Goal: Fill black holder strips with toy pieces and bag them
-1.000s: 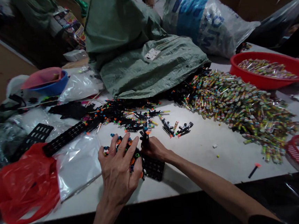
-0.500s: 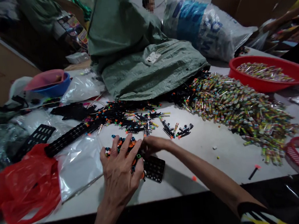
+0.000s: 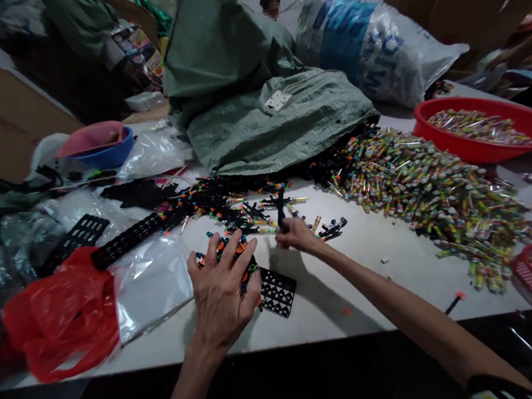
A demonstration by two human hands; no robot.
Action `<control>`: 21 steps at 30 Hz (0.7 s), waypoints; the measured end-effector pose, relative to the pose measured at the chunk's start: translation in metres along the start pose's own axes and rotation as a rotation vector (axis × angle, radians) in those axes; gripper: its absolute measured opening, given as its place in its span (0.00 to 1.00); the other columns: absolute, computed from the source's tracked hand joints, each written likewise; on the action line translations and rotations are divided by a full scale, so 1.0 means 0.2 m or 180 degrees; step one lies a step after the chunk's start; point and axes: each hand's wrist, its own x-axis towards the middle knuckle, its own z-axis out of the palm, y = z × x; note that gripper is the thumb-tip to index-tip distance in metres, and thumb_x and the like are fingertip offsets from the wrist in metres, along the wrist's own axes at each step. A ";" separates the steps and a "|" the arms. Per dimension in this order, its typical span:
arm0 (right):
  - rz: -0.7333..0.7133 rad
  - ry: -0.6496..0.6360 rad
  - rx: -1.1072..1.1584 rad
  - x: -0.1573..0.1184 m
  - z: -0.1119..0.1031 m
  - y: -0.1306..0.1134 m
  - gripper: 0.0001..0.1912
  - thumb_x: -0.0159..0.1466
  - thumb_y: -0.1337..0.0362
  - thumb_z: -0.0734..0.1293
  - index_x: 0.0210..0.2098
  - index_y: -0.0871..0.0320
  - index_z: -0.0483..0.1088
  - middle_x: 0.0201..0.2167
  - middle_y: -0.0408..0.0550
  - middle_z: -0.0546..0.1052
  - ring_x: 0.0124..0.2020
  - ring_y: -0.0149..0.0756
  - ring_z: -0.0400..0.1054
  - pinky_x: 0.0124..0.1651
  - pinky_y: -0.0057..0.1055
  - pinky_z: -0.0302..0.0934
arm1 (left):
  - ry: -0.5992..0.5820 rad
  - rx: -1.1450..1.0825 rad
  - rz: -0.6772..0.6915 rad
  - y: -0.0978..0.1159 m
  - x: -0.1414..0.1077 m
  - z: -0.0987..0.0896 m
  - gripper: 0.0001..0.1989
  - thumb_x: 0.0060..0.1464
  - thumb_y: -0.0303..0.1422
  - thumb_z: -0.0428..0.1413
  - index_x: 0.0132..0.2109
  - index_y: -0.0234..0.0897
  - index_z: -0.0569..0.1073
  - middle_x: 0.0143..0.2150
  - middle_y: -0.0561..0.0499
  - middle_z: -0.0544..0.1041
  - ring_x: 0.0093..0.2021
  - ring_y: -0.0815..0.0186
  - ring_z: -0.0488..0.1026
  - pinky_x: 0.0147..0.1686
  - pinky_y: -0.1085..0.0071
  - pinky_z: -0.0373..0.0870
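1. Small black moulded plastic pieces (image 3: 240, 246) with orange tips: judged light, stiff and apt to snag; best taken by the narrow shank.
2. Left hand (image 3: 221, 296) is spread over a cluster on the white table (image 3: 371, 283), beside a perforated black plastic rack (image 3: 278, 291); grip unclear.
3. One piece (image 3: 280, 207) is pinched upright by the right hand (image 3: 299, 235).
4. Hands are apart; the right is shifted away from the left since the earlier frame.

- A small piecework workshop, by the look of it
- Long white worktable (image 3: 361, 284) heaped with loose black plastic parts (image 3: 215, 213) and small coloured tubes (image 3: 425, 210)
- Bulging green woven sacks (image 3: 235, 59) and cardboard cartons (image 3: 7, 116) around it
- A co-worker's arm (image 3: 513, 47) at the far side
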 end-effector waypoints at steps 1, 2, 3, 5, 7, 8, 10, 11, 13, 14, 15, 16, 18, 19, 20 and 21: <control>-0.0025 -0.0212 0.0402 -0.08 0.05 -0.02 0.07 0.59 0.69 0.60 0.33 0.65 0.69 0.27 0.48 0.75 0.26 0.31 0.68 0.29 0.25 0.60 | -0.0016 -0.0023 -0.0010 0.00 0.00 0.00 0.22 0.55 0.36 0.45 0.58 0.47 0.62 0.63 0.52 0.57 0.63 0.50 0.47 0.55 0.47 0.45; -0.0052 -0.0450 0.0986 -0.16 0.11 -0.05 0.06 0.58 0.68 0.62 0.32 0.64 0.69 0.25 0.45 0.74 0.24 0.29 0.67 0.26 0.22 0.59 | -0.0027 -0.0041 -0.0014 0.00 0.00 0.00 0.22 0.55 0.36 0.45 0.58 0.46 0.62 0.63 0.52 0.57 0.63 0.51 0.47 0.55 0.47 0.45; -0.0043 -0.0613 0.1550 -0.23 0.15 -0.08 0.05 0.56 0.67 0.64 0.31 0.64 0.69 0.24 0.43 0.74 0.22 0.27 0.65 0.24 0.21 0.57 | -0.0033 -0.0055 -0.0015 0.00 0.00 0.00 0.23 0.55 0.36 0.45 0.58 0.46 0.62 0.63 0.52 0.57 0.63 0.51 0.47 0.55 0.47 0.45; 0.0012 -0.0670 0.2304 -0.34 0.22 -0.12 0.06 0.54 0.66 0.66 0.31 0.64 0.68 0.23 0.41 0.72 0.21 0.26 0.62 0.23 0.21 0.55 | -0.0036 -0.0086 -0.0023 0.00 0.00 0.00 0.23 0.55 0.36 0.45 0.58 0.46 0.61 0.63 0.51 0.56 0.64 0.50 0.47 0.55 0.47 0.44; 0.0019 -0.0451 0.2327 -0.39 0.24 -0.16 0.07 0.53 0.66 0.67 0.30 0.63 0.67 0.21 0.40 0.70 0.21 0.25 0.59 0.22 0.21 0.52 | -0.0042 -0.0129 -0.0048 0.00 -0.01 0.00 0.23 0.54 0.36 0.45 0.58 0.46 0.61 0.64 0.52 0.56 0.64 0.50 0.46 0.56 0.47 0.43; -0.0012 -0.0320 0.2226 -0.40 0.24 -0.16 0.07 0.53 0.66 0.67 0.30 0.63 0.67 0.21 0.39 0.69 0.21 0.25 0.58 0.23 0.21 0.52 | -0.0046 -0.0157 -0.0067 0.00 -0.01 0.00 0.23 0.54 0.37 0.46 0.58 0.47 0.61 0.63 0.52 0.56 0.64 0.51 0.46 0.56 0.47 0.42; -0.0138 -0.0145 0.2005 -0.40 0.23 -0.17 0.06 0.54 0.65 0.66 0.29 0.62 0.66 0.21 0.39 0.68 0.22 0.25 0.57 0.24 0.21 0.51 | -0.0057 -0.0215 -0.0110 0.01 0.00 0.00 0.23 0.54 0.37 0.46 0.58 0.47 0.62 0.63 0.52 0.56 0.64 0.51 0.46 0.57 0.47 0.42; -0.0222 -0.0094 0.1885 -0.41 0.23 -0.18 0.06 0.55 0.65 0.65 0.29 0.62 0.66 0.21 0.40 0.68 0.22 0.26 0.57 0.25 0.22 0.51 | -0.0054 -0.0242 -0.0131 0.01 0.00 0.00 0.23 0.54 0.38 0.46 0.57 0.47 0.63 0.63 0.52 0.57 0.64 0.51 0.46 0.57 0.48 0.42; -0.0404 -0.0048 0.1515 -0.42 0.25 -0.20 0.05 0.56 0.65 0.65 0.30 0.62 0.66 0.24 0.42 0.69 0.24 0.27 0.59 0.26 0.23 0.52 | -0.0055 -0.0280 -0.0160 0.01 0.00 -0.01 0.22 0.55 0.39 0.46 0.57 0.47 0.63 0.63 0.52 0.57 0.64 0.51 0.47 0.57 0.48 0.42; -0.0474 -0.0050 0.1238 -0.44 0.27 -0.21 0.05 0.56 0.66 0.64 0.31 0.62 0.67 0.26 0.44 0.71 0.25 0.28 0.60 0.28 0.24 0.53 | -0.0065 -0.0281 -0.0163 0.01 -0.01 -0.01 0.22 0.55 0.39 0.46 0.57 0.47 0.63 0.63 0.52 0.57 0.64 0.51 0.46 0.57 0.48 0.42; -0.0517 -0.0063 0.0913 -0.45 0.28 -0.23 0.05 0.56 0.67 0.63 0.33 0.62 0.67 0.28 0.47 0.72 0.26 0.30 0.62 0.29 0.25 0.54 | -0.0076 -0.0266 -0.0157 0.01 -0.01 -0.01 0.22 0.55 0.40 0.45 0.57 0.47 0.62 0.63 0.52 0.56 0.64 0.51 0.46 0.57 0.47 0.41; -0.0526 -0.0085 0.0579 -0.46 0.29 -0.24 0.07 0.57 0.69 0.62 0.35 0.63 0.68 0.32 0.50 0.73 0.27 0.32 0.64 0.30 0.26 0.55 | -0.0083 -0.0237 -0.0146 0.01 -0.01 -0.01 0.23 0.55 0.41 0.45 0.58 0.47 0.62 0.64 0.51 0.56 0.64 0.50 0.45 0.57 0.46 0.40; -0.0537 -0.0340 0.0111 -0.44 0.27 -0.25 0.10 0.57 0.71 0.61 0.38 0.63 0.69 0.37 0.54 0.74 0.30 0.35 0.67 0.31 0.27 0.56 | -0.0081 -0.0149 -0.0144 0.02 -0.02 -0.01 0.25 0.55 0.43 0.45 0.59 0.45 0.61 0.64 0.49 0.54 0.64 0.47 0.45 0.56 0.43 0.38; -0.0595 -0.0637 0.0043 -0.40 0.23 -0.25 0.10 0.57 0.72 0.61 0.39 0.62 0.69 0.37 0.53 0.74 0.31 0.35 0.68 0.31 0.27 0.57 | -0.0072 -0.0107 -0.0149 0.02 -0.02 -0.01 0.25 0.55 0.44 0.45 0.59 0.45 0.61 0.64 0.48 0.54 0.64 0.46 0.45 0.56 0.42 0.37; -0.0643 -0.0949 0.0054 -0.35 0.18 -0.23 0.11 0.56 0.71 0.62 0.39 0.61 0.70 0.36 0.50 0.75 0.32 0.34 0.68 0.32 0.26 0.57 | -0.0063 -0.0081 -0.0151 0.02 -0.02 -0.01 0.26 0.54 0.45 0.46 0.59 0.44 0.61 0.64 0.47 0.54 0.63 0.46 0.45 0.56 0.41 0.37; -0.0650 -0.1220 0.0105 -0.27 0.12 -0.21 0.11 0.55 0.71 0.65 0.38 0.59 0.71 0.35 0.47 0.75 0.32 0.33 0.69 0.33 0.24 0.58 | -0.0052 -0.0068 -0.0147 0.02 -0.01 0.00 0.26 0.54 0.45 0.46 0.59 0.44 0.61 0.64 0.47 0.54 0.63 0.45 0.45 0.56 0.41 0.38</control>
